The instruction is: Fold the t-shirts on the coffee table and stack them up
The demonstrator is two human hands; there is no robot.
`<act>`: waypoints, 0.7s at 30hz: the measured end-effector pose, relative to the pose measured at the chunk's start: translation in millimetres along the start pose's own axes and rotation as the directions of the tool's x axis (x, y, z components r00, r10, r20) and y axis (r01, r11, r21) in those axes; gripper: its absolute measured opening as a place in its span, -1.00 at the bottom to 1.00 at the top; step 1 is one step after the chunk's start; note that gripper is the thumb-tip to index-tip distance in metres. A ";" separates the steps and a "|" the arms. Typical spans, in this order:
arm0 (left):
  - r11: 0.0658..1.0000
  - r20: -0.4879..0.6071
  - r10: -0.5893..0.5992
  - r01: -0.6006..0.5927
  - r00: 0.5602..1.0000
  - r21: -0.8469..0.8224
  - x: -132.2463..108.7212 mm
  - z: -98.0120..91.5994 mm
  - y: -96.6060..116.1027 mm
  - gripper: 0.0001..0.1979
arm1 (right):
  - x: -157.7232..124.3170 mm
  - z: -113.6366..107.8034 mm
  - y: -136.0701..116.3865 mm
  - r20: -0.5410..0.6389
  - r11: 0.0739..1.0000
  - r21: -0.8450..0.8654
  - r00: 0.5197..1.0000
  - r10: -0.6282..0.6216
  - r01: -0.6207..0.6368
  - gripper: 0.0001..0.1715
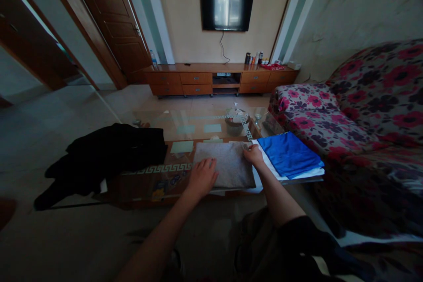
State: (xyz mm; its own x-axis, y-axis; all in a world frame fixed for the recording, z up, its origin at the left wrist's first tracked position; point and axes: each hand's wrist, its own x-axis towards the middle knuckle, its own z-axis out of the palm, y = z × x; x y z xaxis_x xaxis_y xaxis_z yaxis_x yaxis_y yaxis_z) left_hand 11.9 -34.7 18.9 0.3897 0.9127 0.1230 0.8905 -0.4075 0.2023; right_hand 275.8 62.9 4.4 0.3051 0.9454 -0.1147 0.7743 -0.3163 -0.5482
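Observation:
A folded grey cloth (231, 165), perhaps a garment, lies flat on the glass coffee table (139, 187) in front of me. My left hand (204, 176) rests open on its left part, palm down with the fingers stretched out. At the far right edge of the cloth, my right hand (254, 155) is closed, its fingers pinching the fabric near the corner. Just right of that hand sits a folded blue cloth (291, 154) on top of white fabric (274, 165). A black garment (112, 154) lies loosely spread over the table's left end.
A flower-patterned sofa (357, 128) stands close on the right. Toward the table's far side is a round bowl-like container (235, 127) near a small glass (258, 118). Beyond, a wooden TV cabinet (196, 78) with bottles on it runs along the wall below a television (227, 8).

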 end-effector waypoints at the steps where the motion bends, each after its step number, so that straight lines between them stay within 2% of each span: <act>1: 0.999 -0.047 0.003 -0.001 0.999 0.045 0.9 11.7 -7.1 -0.45 | -0.7 2.0 -0.1 -0.033 1.000 -0.005 0.999 -0.012 0.012 -0.41; 5: 0.995 -0.059 -0.002 0.008 0.998 0.097 -3.9 48.6 -28.0 -0.38 | -5.6 15.0 -3.4 -0.143 0.970 -0.154 0.967 -0.212 0.190 -0.24; 7: 0.995 -0.038 -0.019 0.022 0.999 0.099 -6.9 59.0 -31.5 -0.39 | -7.6 22.8 -5.4 -0.066 0.933 -0.237 0.954 -0.294 0.271 -0.27; 10: 0.994 -0.024 -0.034 0.037 0.999 0.102 -11.0 67.0 -29.7 -0.40 | -7.2 33.5 -6.0 0.110 0.902 -0.300 0.950 -0.292 0.311 -0.35; 13: 0.993 -0.016 -0.051 0.053 0.999 0.102 -13.8 67.8 -24.3 -0.39 | -5.8 40.8 -5.5 0.173 0.898 -0.327 0.953 -0.250 0.295 -0.38; 17: 0.993 0.023 -0.070 0.067 0.997 0.098 -1.7 54.7 -17.3 -0.39 | -11.5 48.7 -17.3 0.044 0.888 -0.363 0.957 -0.285 0.281 -0.43; 19: 0.991 0.007 -0.094 0.093 0.996 0.101 15.3 44.6 -16.0 -0.45 | -16.7 54.5 -31.2 0.009 0.868 -0.354 0.929 -0.369 0.348 -0.45; 21: 0.988 -0.063 -0.103 0.109 0.993 0.112 36.2 37.4 -18.2 -0.53 | -21.4 62.5 -47.7 0.039 0.829 -0.293 0.872 -0.487 0.476 -0.42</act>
State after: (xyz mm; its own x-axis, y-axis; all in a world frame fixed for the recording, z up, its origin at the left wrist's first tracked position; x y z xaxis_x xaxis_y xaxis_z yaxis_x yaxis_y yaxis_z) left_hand 18.6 6.9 -16.7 0.2806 0.9459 0.1628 0.9483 -0.2994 0.1049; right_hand 197.7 62.7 -18.8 -0.1329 0.9820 0.1343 0.9498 0.1649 -0.2659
